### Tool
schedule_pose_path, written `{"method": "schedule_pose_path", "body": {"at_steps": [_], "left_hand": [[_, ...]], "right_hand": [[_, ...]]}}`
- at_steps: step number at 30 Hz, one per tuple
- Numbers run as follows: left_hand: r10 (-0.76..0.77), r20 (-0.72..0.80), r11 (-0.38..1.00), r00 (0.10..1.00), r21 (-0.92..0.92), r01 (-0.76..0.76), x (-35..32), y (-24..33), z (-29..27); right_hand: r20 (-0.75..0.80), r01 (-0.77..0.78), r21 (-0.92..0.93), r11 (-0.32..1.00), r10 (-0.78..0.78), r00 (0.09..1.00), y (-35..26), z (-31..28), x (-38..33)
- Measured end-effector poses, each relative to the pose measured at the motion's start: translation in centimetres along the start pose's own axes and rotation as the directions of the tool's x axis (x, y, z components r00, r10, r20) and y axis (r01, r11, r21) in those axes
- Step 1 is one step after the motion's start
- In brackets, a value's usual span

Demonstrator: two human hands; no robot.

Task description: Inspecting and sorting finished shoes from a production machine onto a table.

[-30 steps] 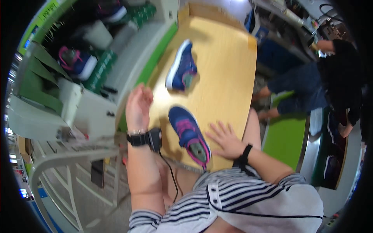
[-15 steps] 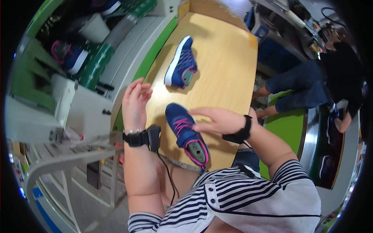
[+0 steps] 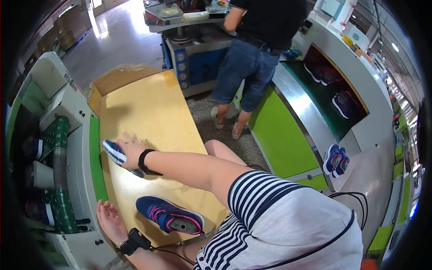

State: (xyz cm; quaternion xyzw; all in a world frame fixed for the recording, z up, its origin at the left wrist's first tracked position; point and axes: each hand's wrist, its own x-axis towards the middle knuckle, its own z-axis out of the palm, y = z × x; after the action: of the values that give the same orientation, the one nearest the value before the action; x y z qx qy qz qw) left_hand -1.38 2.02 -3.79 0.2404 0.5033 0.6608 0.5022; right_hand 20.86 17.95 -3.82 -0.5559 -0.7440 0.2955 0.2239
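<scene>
Two dark blue sneakers with pink trim are on the light wooden tabletop. Over the farther sneaker, which lies tilted with its white sole edge showing, my right hand has its fingers wrapped across the upper; they are slightly blurred and hide much of it. Nearer me, the other sneaker stands on its sole, its pink laces and grey insole visible, and no hand touches it. My left hand is palm up at the table's left edge, fingers loosely apart and holding nothing. Both wrists wear black bands.
A machine with a green roller and more sneakers borders the table's left side. Cardboard rims its far end. A person in denim shorts stands beyond, beside a conveyor carrying shoes. A sneaker pair sits at right.
My view has swung to the right. My right hand has left the nearer sneaker and reached onto the farther one. My left hand remains empty.
</scene>
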Motion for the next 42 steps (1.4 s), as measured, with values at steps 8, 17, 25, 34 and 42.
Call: {"method": "schedule_pose_path", "body": {"at_steps": [8, 17, 25, 34, 42], "left_hand": [[-0.013, -0.042, 1.0, 0.999, 0.026, 0.015, -0.7, -0.2, -1.0], [-0.011, 0.014, 0.998, 1.0, 0.059, 0.01, -0.7, 0.1, -1.2], [-0.028, 0.002, 0.999, 1.0, 0.037, 0.028, -0.8, -0.8, 0.0], [0.053, -0.046, 0.997, 0.998, 0.051, -0.051, -2.9, 1.2, 0.9], [0.057, -0.025, 0.995, 0.998, 0.081, -0.055, -3.1, 0.9, 2.6]], "right_hand": [[0.242, 0.002, -0.058, 0.998, 0.013, 0.97, 7.0, -6.0, -10.0], [0.053, 0.255, -0.106, 0.961, -0.251, 0.967, 4.4, -8.3, -23.1], [0.1, 0.259, 0.025, 0.966, -0.26, 0.96, 4.8, -2.8, -20.6], [-0.002, 0.204, 0.156, 0.966, -0.206, 0.979, 3.2, -3.8, -22.2], [-0.008, 0.221, 0.136, 0.966, -0.222, 0.975, 2.8, -4.5, -22.0]]}}
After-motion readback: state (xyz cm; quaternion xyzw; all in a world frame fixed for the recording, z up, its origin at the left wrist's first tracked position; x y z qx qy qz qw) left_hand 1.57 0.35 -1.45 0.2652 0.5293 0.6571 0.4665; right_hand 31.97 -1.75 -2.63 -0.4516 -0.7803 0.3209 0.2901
